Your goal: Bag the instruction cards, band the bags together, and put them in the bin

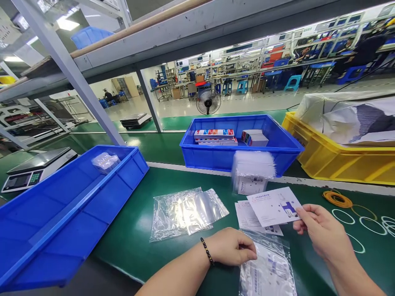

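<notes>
Green conveyor belting (135, 242) forms the work surface, under a grey steel rack, with a wide factory floor and a standing fan (209, 101) behind. The left hand (231, 246) lies low at the near edge, its fingers curled shut on the top edge of a filled zip bag (268, 269), which lies flat on the belt with printed paper inside. The right hand (321, 234) holds a white instruction card (274, 205) just above the belt, its corner pinched between thumb and fingertips. A small stack of cards (248, 220) lies under that card, partly covered by it.

Left of the hands, two empty clear bags (185, 211) overlap on the belt. Beyond the cards a blurred upright bundle of bags (251, 170) leans against the middle blue bin (212, 158), which holds flat printed boxes (216, 137). A tilted blue bin (61, 213) fills the left, with a weighing scale (33, 168) behind it. A yellow crate (333, 160) of white sheets stands at the right. Near it, orange rubber bands (338, 199) and white rings (342, 216) lie beside the right hand.
</notes>
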Demonstrator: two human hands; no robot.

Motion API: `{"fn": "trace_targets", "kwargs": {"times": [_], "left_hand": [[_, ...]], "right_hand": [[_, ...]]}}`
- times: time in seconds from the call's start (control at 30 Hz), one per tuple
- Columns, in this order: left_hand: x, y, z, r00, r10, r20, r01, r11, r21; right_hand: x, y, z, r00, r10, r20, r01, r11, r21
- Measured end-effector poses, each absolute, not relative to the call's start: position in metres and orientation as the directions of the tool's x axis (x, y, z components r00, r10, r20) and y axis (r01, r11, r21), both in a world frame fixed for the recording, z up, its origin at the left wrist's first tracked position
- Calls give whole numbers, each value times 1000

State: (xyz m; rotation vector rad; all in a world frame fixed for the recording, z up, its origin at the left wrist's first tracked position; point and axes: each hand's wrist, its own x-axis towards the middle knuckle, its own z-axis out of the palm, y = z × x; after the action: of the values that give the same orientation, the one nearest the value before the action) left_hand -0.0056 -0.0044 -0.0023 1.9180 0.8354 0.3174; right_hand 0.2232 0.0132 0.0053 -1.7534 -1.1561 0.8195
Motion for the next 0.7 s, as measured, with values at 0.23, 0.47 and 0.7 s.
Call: {"fn": "trace_targets", "kwargs": {"times": [0.23,0.47,0.7], "left_hand": [[-4,-2,-7,588,790,-175,284,1,959],[-3,-2,-6,591,801,-90,244,-71,967],[1,-7,-5,441,897,-12,80,-26,996]], "right_hand": [[215,2,12,66,993,-97,291,-112,-950],[208,-1,17,-122,989,-86,406,-29,-913],[192,-12,20,-526,845,-93,524,236,-819]]}}
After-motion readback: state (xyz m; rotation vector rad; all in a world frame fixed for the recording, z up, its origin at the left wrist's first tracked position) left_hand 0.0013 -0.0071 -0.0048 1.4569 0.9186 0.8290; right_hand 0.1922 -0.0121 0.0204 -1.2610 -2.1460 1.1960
